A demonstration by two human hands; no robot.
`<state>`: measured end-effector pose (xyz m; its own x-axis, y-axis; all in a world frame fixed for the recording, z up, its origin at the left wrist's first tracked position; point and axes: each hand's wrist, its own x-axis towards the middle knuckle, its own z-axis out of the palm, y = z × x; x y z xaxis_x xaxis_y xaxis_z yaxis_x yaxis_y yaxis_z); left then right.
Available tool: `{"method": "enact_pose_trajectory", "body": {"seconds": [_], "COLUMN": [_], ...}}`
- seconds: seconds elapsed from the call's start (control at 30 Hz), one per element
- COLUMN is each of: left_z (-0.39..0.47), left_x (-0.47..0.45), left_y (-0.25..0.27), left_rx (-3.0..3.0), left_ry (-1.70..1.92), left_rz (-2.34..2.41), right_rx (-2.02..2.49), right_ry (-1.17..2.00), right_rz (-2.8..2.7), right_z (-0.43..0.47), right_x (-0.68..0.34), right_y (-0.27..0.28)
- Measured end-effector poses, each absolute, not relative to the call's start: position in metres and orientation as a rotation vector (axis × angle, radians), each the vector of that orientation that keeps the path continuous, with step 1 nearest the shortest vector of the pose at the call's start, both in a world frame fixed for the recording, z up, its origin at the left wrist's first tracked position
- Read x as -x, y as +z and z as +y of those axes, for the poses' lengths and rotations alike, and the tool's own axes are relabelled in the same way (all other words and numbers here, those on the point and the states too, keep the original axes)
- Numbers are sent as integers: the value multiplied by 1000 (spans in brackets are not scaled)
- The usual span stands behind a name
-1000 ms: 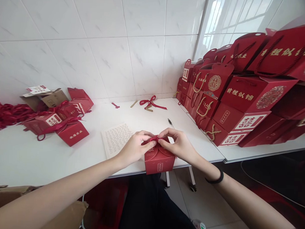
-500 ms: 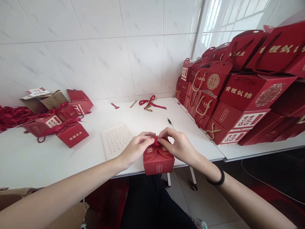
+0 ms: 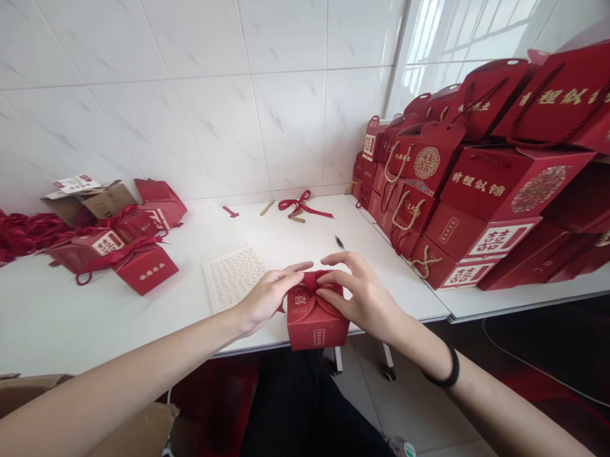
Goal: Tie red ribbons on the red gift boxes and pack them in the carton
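Observation:
A small red gift box (image 3: 317, 327) with white printing sits at the table's front edge, its curved top flaps folded together. A red ribbon (image 3: 310, 282) is tied at the centre of its top. My left hand (image 3: 270, 297) pinches the ribbon from the left side, thumb against fingers. A ribbon tail shows below that hand. On the right, my right hand (image 3: 360, 290) has its fingers spread, with thumb and middle fingertips touching the ribbon and the index finger raised off it.
Stacked red boxes (image 3: 491, 182) with rope handles fill the right side. Beribboned boxes (image 3: 144, 269) and a ribbon heap (image 3: 24, 239) lie left. A printed sheet (image 3: 233, 274), a pen (image 3: 339, 242) and a loose ribbon bow (image 3: 300, 203) are on the white table (image 3: 181, 324).
The fingers of my right hand have spread from a pinch at the knot. My left hand has shifted slightly left, and the ribbon on top looks wider.

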<state>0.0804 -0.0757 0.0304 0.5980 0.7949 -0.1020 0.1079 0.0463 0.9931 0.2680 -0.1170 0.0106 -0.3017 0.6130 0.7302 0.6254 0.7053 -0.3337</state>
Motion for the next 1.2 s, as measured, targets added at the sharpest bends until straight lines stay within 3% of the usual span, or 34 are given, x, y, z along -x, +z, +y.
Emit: {"method": "enact_pose_trajectory", "body": {"seconds": [0.83, 0.93, 1.1, 1.2], "left_z": [-78, -86, -99, -103], "left_x": [-60, -65, -70, -70], "left_y": [52, 54, 60, 63], "left_rx": [-2383, -2302, -2192, -2207], "left_ry": [573, 553, 386, 412], "left_rz": [1085, 1124, 1206, 1244], "right_rx": [1068, 1124, 1425, 1453], "right_ry": [-350, -201, 445, 656], "right_rz": [-2143, -2112, -2007, -1910], "right_z": [-133, -135, -136, -133], "right_x": [-292, -292, -285, -277], "right_y": [20, 22, 26, 25]}}
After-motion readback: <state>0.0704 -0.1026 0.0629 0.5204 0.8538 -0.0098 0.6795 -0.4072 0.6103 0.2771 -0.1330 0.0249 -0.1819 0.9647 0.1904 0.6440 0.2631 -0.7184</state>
